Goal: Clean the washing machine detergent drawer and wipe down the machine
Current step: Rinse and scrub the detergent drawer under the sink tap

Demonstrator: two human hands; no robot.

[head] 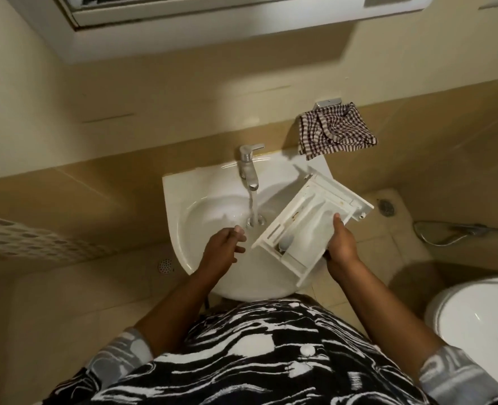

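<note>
- The white detergent drawer (306,226) is held tilted over the right half of the sink (180,206); its far corner juts past the basin's right rim over the floor tiles, and its near corner overhangs the front rim.
- The right hand (341,247) grips the drawer at its right long edge, thumb laid on the inside face and the other fingers wrapped underneath out of sight, closed on the plastic.
- The left hand (222,248) hovers over the basin just left of the drawer's near-left corner, fingers loosely curled and half open, holding nothing and not touching the drawer.
- The tap (249,168) stands at the back centre of the sink with a stream of water (252,209) falling to the drain, between the left hand and the drawer's left edge; neither is under the flow.
- The left half of the basin is free, with bare rim on that side.
- A checked cloth (334,131) hangs from a wall rail behind the sink's right back corner, near the drawer's far end but apart from it.
- A toilet (475,317) sits close on the right, beside the right forearm.
- A perforated basket (22,241) edge shows at far left, well apart from the sink.
</note>
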